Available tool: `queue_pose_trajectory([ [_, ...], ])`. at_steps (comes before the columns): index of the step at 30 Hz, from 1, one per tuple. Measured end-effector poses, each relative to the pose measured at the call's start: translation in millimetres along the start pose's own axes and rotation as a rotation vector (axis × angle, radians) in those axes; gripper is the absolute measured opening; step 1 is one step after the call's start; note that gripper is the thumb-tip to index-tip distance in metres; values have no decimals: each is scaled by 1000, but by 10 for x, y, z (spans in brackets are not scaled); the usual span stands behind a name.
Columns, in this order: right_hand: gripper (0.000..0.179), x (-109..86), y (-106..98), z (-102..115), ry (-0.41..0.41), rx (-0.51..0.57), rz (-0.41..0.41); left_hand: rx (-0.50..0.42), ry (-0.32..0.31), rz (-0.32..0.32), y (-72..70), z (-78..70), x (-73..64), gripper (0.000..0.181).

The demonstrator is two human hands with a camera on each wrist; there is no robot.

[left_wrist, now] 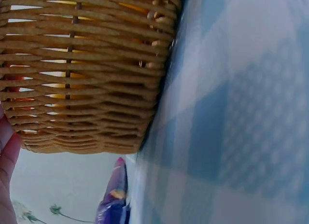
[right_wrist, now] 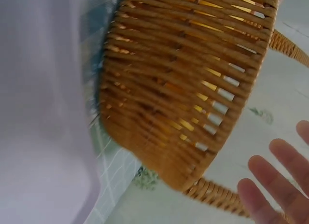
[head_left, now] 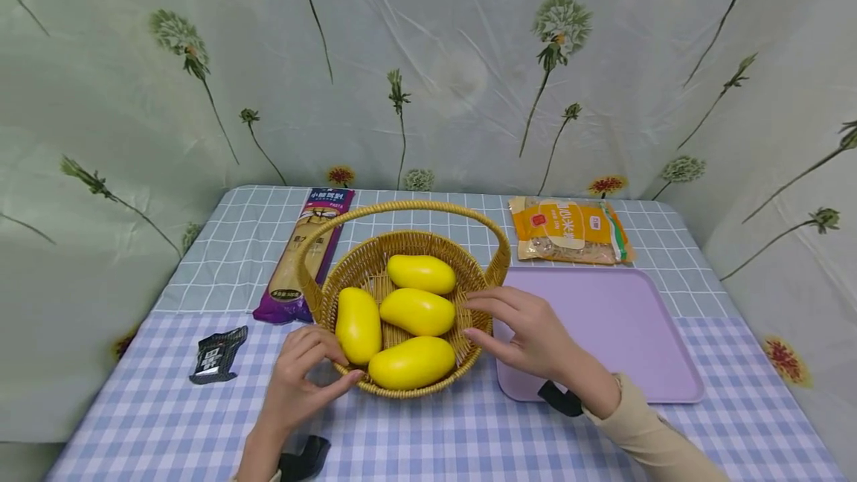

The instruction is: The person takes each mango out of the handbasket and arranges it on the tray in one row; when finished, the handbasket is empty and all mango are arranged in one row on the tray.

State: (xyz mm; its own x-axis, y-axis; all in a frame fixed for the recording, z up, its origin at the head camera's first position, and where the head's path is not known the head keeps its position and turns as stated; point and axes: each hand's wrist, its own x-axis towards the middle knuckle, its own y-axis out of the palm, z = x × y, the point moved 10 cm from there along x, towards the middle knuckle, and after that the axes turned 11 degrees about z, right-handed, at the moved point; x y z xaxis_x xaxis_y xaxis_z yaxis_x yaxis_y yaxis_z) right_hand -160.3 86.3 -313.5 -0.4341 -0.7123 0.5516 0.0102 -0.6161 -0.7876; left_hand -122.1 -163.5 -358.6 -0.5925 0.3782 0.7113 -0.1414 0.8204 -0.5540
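A wicker basket (head_left: 415,239) with an arched handle stands in the middle of the table, holding several yellow mangoes (head_left: 417,312). My left hand (head_left: 301,370) grips the basket's near-left rim, fingertips inside beside a mango. In the left wrist view, part of that hand (left_wrist: 7,156) shows at the basket's woven wall (left_wrist: 87,79). Over the right rim hovers my right hand (head_left: 525,326), its fingers spread and pointing at the mangoes, holding nothing. The right wrist view shows its fingertips (right_wrist: 280,178) apart from the basket (right_wrist: 174,84).
To the right lies a lilac tray (head_left: 602,326), partly under my right forearm. An orange food packet (head_left: 569,230) is behind it. A purple pasta bag (head_left: 311,244) lies left of the basket, and a small black wrapped packet (head_left: 219,355) sits nearer on the checked cloth.
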Motion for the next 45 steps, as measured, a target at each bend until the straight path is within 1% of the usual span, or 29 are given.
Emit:
queue_pose_trajectory([
  [2, 31, 50, 52, -22, 21, 10, 32, -42, -1, -17, -25, -48, 48, 32],
  [6, 30, 155, 170, -74, 70, 28, 108, -85, -28, -25, -44, -100, 113, 32],
  [10, 32, 254, 273, -114, 117, 62, 169, -107, -58, -21, -37, -87, 125, 31],
  [14, 32, 348, 369, -164, 175, 86, 225, -121, -65, -17, -30, -63, 122, 31],
  [17, 36, 411, 463, -222, 240, 100, 297, -125, -65, -15, -27, -49, 116, 32],
  [22, 46, 453, 647, -348, 381, 150, 445, -133, -59, -15, -23, -42, 103, 31],
  [25, 47, 462, 740, -406, 433, 179, 501, -137, -55, -18, -20, -42, 94, 31],
  [27, 46, 471, 793, -437, 447, 180, 523, -140, -55, -19, -17, -41, 88, 31],
  [34, 43, 474, 963, -527, 471, 134, 583, -142, -65, -16, -11, -33, 84, 29],
  [45, 46, 447, 1067, -612, 525, 100, 601, -139, -81, -7, -9, -33, 87, 29],
])
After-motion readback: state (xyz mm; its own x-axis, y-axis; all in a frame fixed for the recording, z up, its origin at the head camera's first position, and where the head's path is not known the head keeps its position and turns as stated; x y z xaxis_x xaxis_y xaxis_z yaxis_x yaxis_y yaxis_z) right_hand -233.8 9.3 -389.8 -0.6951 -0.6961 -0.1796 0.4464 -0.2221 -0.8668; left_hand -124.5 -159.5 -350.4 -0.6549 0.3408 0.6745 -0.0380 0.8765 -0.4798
